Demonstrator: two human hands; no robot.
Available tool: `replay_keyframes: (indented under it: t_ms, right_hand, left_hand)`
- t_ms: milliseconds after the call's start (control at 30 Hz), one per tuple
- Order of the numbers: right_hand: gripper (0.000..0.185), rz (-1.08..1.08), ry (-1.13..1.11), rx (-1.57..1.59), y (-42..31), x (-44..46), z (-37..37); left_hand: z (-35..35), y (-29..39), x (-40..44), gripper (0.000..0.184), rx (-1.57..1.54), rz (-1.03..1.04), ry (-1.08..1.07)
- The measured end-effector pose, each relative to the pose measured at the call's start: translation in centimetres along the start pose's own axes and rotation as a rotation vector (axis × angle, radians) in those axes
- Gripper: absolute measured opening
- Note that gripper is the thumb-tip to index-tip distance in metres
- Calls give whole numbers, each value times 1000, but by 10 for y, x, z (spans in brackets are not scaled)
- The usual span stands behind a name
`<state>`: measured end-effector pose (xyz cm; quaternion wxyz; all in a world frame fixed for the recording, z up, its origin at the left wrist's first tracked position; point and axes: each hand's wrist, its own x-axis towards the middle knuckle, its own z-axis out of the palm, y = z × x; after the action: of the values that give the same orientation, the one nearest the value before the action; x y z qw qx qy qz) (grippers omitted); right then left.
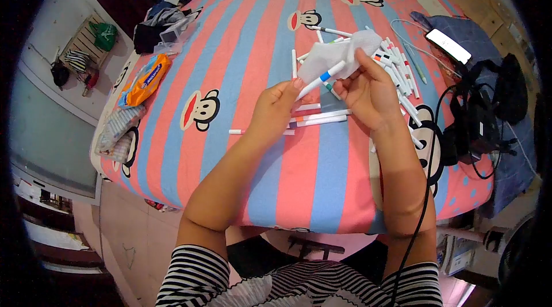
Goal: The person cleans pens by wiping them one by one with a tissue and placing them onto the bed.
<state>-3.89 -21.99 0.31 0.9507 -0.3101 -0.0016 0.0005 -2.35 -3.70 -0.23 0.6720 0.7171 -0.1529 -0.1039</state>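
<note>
My left hand (279, 105) is closed on the lower end of a white marker with a blue band (325, 78), which slants up to the right. My right hand (371, 91) pinches a thin white wipe (339, 56) between thumb and fingers; the wipe spreads behind the marker and reaches toward my left hand. Beneath and beside both hands, several white markers (325, 119) with coloured bands lie on the striped bed cover (230, 65). A denser heap of markers (399, 71) lies to the right of my right hand.
An orange packet (150, 81) and a clear bag (121, 126) lie at the left edge of the bed. On the right are a lit phone (448, 46), a pale green pen (417, 65), and a black device (474, 131) with cables. One black cable crosses my right forearm.
</note>
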Motion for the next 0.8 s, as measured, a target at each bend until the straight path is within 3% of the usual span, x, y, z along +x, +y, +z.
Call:
replay_keyframes:
  t_ms: [300,600,700,800]
  right_hand:
    - [20,-3,-76,-103,7,-6,6]
    - [21,-10,33,20,10,-1,5]
    - [21,-99,121,63,9,-3,14]
    - [23,-143,11,-125,17,-1,9]
  left_hand:
    - [2,5,-1,38,-205,-85,-55]
    - [-4,-1,2,35,-210,-148,-60]
    - [-6,-2,2,35,-249,-161,-39]
    - [-5,1,0,34,-247,-158,-54]
